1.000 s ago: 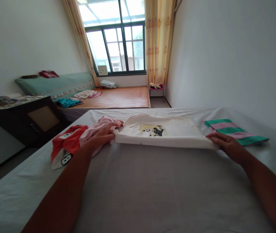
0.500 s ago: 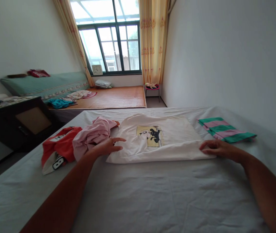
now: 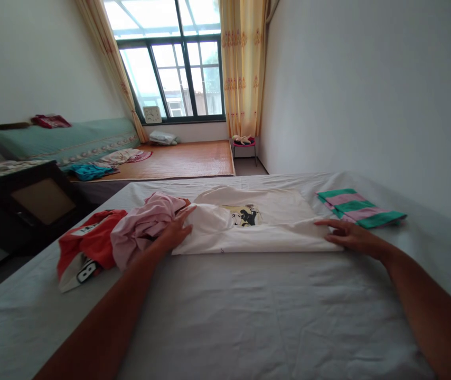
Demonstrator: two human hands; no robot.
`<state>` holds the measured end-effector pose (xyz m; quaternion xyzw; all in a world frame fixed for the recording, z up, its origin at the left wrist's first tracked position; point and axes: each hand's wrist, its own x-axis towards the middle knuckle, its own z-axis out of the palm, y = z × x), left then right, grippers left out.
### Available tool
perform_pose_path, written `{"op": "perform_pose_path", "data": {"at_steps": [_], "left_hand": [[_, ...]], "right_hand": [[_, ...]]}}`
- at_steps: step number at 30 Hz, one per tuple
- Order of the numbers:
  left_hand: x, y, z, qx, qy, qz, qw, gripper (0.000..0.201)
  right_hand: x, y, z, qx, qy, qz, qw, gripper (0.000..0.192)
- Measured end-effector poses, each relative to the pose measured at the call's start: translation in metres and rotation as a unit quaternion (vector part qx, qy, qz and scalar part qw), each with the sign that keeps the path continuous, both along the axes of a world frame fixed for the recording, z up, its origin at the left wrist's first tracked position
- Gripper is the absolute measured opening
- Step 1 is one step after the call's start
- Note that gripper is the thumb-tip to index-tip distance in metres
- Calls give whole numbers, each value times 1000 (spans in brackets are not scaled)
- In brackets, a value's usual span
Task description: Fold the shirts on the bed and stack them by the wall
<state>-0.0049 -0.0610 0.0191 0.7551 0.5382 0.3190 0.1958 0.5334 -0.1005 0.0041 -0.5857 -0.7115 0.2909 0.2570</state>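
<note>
A white T-shirt (image 3: 273, 235) with a yellow and black cartoon print lies across the bed in front of me, its near part folded over in a strip. My left hand (image 3: 178, 231) is at the shirt's left end, with index finger and thumb around the folded cloth. At the right end, my right hand (image 3: 340, 235) has its fingers on the fold and its thumb lower down. The fold hides the lower part of the print. Close beside my left hand is a crumpled pink garment (image 3: 138, 224).
A red garment (image 3: 94, 240) with lettering lies at the left. A folded green and pink striped cloth (image 3: 362, 207) rests beyond my right hand. The grey-white bed sheet (image 3: 265, 311) spreads beneath. A dark cabinet (image 3: 31, 195) stands left, and a mat-covered bed (image 3: 194, 158) lies behind.
The shirt's near part has been folded farther away from me and covers more of the print. Both hands have moved slightly away with the cloth. The view has shifted a little to the right.
</note>
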Motion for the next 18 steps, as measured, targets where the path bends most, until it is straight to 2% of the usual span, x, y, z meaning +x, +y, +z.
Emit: {"op": "perform_pose_path", "data": {"at_steps": [4,9,14,18], "left_hand": [[-3,6,-19,8,41,-10,999,63],[-2,7,-21,-35,59,31,997,60],[7,13,-19,-45,8,68,997,53],[14,18,-19,-53,-118,89,988,57]], "right_hand": [[2,4,-8,-41,-17,37,998,61],[5,5,-9,-60,-25,35,997,60],[2,6,-12,14,-91,4,996,53],[4,14,-22,108,-149,-43,982,44]]}}
